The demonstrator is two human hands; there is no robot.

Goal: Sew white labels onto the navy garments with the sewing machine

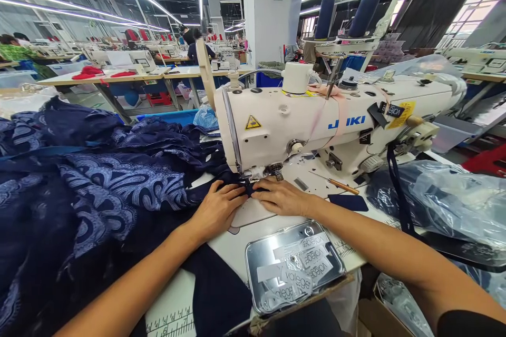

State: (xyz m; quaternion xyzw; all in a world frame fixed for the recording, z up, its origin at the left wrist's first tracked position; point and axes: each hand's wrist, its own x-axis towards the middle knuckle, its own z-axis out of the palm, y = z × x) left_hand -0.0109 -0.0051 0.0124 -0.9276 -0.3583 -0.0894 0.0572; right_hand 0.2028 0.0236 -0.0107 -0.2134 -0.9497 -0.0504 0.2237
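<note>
At the near edge of the white surface sits a shallow, rectangular silver metal tin holding white labels printed "valege". Beyond it, the left hand and right hand nearly meet, fingers extended and slightly bent, pressing on a narrow dark strip of cloth below the needle area; I cannot tell whether either pinches it. Navy fabric with a pale blue scalloped pattern heaps over the surface's left side. Right of the hands lies a thin tool with an orange wooden handle. Behind stands a white JUKI sewing machine, two navy thread cones above.
</note>
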